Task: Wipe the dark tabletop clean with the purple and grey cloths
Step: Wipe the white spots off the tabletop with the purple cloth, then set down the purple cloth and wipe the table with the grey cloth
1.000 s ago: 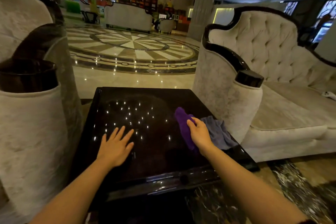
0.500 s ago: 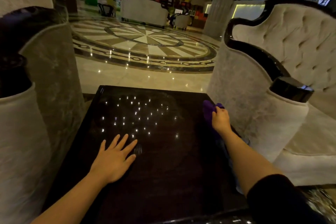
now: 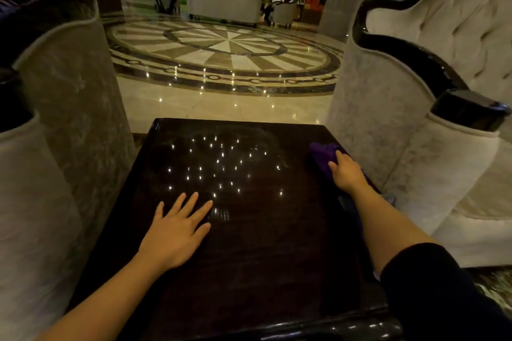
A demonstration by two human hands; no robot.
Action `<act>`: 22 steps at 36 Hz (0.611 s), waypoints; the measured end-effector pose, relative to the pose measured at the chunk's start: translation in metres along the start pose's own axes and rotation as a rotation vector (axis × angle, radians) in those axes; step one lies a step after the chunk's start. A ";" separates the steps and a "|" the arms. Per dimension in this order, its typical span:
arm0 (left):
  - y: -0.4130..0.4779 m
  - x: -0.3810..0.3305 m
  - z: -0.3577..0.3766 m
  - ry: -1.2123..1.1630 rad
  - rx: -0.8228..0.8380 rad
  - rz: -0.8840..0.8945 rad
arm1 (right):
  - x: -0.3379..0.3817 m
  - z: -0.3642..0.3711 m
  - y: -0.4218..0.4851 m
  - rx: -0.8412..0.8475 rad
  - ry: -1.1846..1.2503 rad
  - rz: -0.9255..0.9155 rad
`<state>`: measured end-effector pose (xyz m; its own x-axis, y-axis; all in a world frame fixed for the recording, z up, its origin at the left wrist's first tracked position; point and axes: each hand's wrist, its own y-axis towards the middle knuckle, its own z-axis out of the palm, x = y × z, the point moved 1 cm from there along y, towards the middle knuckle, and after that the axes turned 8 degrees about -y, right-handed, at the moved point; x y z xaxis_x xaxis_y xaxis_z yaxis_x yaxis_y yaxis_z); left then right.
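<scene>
The dark glossy tabletop (image 3: 266, 243) fills the lower middle and mirrors small ceiling lights. My right hand (image 3: 346, 173) presses on the purple cloth (image 3: 322, 151) near the table's far right edge. Only a small grey scrap, probably the grey cloth (image 3: 389, 198), shows beside my right forearm at the right edge. My left hand (image 3: 177, 230) lies flat on the left half of the table, fingers spread, holding nothing.
A pale tufted sofa (image 3: 443, 69) with a black-capped armrest (image 3: 468, 113) stands tight against the table's right side. Another upholstered armrest (image 3: 63, 124) flanks the left. Beyond the far edge lies polished marble floor (image 3: 221, 102) with a round pattern.
My right hand has pushed the purple cloth away from me along the right edge. The grey cloth is now mostly hidden by my arm. My view has moved closer over the table; my left hand stays flat.
</scene>
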<state>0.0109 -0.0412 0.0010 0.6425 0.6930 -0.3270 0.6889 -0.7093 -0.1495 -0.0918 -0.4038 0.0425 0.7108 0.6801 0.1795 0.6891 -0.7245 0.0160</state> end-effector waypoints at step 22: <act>-0.001 -0.001 -0.005 0.010 0.076 -0.010 | -0.060 0.012 -0.117 0.084 0.155 0.171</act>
<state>0.0112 -0.0399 0.0060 0.6392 0.7010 -0.3164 0.6682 -0.7098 -0.2228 -0.2132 -0.3580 0.0186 0.7924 0.5184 0.3216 0.5748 -0.8111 -0.1087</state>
